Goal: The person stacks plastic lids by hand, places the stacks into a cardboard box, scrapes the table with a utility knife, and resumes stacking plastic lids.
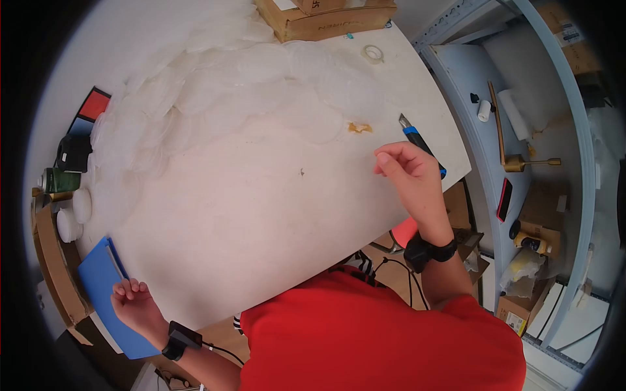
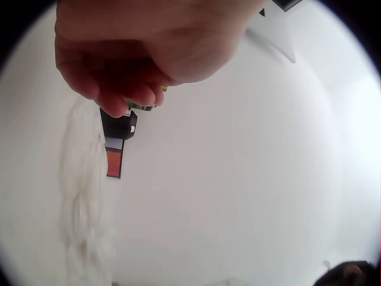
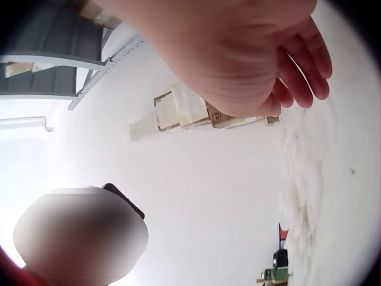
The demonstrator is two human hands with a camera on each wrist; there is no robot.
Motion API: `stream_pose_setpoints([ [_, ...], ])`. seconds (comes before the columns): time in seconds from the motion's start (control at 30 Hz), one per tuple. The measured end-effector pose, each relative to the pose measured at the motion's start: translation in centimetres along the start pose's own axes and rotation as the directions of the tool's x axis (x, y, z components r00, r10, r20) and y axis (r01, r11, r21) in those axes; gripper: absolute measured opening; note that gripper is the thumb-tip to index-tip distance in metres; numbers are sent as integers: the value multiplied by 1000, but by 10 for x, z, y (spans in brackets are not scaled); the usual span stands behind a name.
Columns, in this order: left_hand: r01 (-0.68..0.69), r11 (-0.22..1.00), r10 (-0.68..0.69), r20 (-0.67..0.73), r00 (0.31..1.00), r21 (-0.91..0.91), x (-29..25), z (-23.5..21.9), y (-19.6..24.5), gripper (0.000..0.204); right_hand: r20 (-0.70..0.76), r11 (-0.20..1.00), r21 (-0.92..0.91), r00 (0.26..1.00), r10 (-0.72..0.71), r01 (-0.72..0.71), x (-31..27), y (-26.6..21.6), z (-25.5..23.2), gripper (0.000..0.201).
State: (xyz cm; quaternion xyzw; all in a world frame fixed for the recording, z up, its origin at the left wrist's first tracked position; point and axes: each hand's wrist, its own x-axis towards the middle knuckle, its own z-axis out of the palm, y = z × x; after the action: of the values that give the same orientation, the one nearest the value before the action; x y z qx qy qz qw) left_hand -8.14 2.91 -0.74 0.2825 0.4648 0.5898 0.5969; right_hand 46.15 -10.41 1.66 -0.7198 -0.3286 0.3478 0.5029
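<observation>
My left hand hovers beside the table's left front corner, over a blue folder, its fingers loosely curled. In the left wrist view the same hand has nothing in its grasp. My right hand is raised above the table's right side, fingers loosely bent and holding nothing. In the right wrist view the fingers hang relaxed with gaps between them. A utility knife with a blue and black handle lies on the table, partly covered by the right hand in the head view.
Thin, clear round plastic pieces lie heaped along the table's far side. A tape roll and a cardboard box sit at the back. An orange-brown scrap lies near the knife. Metal shelving stands to the right.
</observation>
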Motion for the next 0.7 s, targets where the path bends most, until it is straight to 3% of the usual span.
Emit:
stream_pose_setpoints([
  [0.03,48,996,-47,19,999,-75,2,2,-1,29,-13,1000,-13,1000,-2,2,0,2,-14,19],
  [0.1,102,983,-96,47,994,-154,4,13,-4,35,-283,931,-366,954,-99,-11,-1,2,-38,26],
  [0.13,126,982,-131,-21,991,-144,3,25,-5,39,-288,929,-369,952,-100,-14,-2,1,-48,26],
  [0.2,153,980,-165,-91,982,-130,7,37,-11,44,-210,624,-778,905,-369,74,-4,2,-62,37],
  [0.37,138,990,-139,-121,983,-15,11,44,-21,35,-118,594,-798,940,-319,102,-2,26,-70,49],
  [0.57,103,986,-88,-116,989,131,2,15,-7,28,-182,557,-830,926,-330,35,7,40,-61,44],
  [0.7,114,984,-95,-137,986,137,-8,-19,2,25,-201,484,-872,849,-489,72,1,31,-46,36],
])
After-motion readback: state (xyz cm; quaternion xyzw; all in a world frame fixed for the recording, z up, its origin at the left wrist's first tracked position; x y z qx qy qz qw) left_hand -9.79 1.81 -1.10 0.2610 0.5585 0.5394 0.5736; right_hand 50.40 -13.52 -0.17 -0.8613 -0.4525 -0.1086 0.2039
